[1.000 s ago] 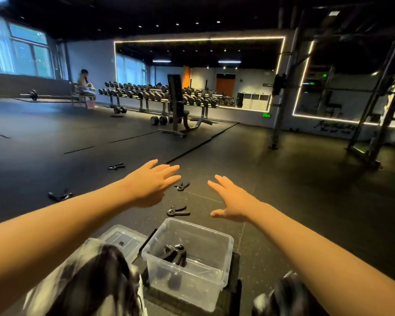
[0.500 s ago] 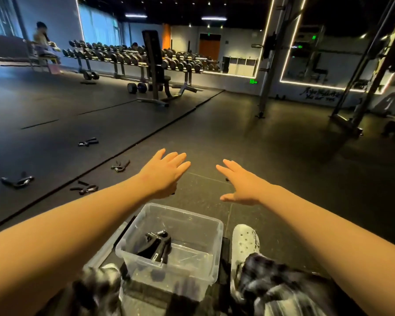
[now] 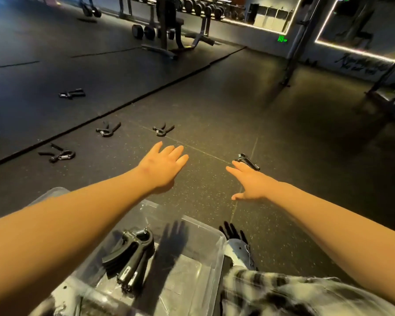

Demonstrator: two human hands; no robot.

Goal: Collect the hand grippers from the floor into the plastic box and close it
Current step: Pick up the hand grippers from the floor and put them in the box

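Both arms reach forward over the dark rubber floor [image 3: 283, 124]. The left hand [image 3: 163, 165], just left of the frame's centre, is flat with palm down and fingers straight and close together, holding nothing. The right hand [image 3: 249, 182], right of centre, is also wide and empty, with fingers straight and thumb splayed out toward the bottom of the frame. Its fingertips lie against the near end of one hand gripper [image 3: 248, 161] in the picture (whether they actually touch it cannot be told).

The clear plastic box [image 3: 217, 254] sits at bottom centre, partly under the left forearm, with its top open. A cluster of black hand grippers [image 3: 130, 254] lies in its left half, and the shadow of a hand falls across its right half.

More hand grippers lie apart on the floor: one above the left hand [image 3: 162, 129], another to its left [image 3: 107, 130], one at middle left [image 3: 58, 153] and one further up toward the upper left [image 3: 71, 94]. A corner of clear plastic [image 3: 53, 193] shows above the left forearm at lower left.

A white shoe [image 3: 237, 249] sits just right of the box, with black-and-white patterned trousers [image 3: 283, 293] below it. A weight bench [image 3: 167, 26] and racked dumbbells [image 3: 201, 5] fill the top of the frame.
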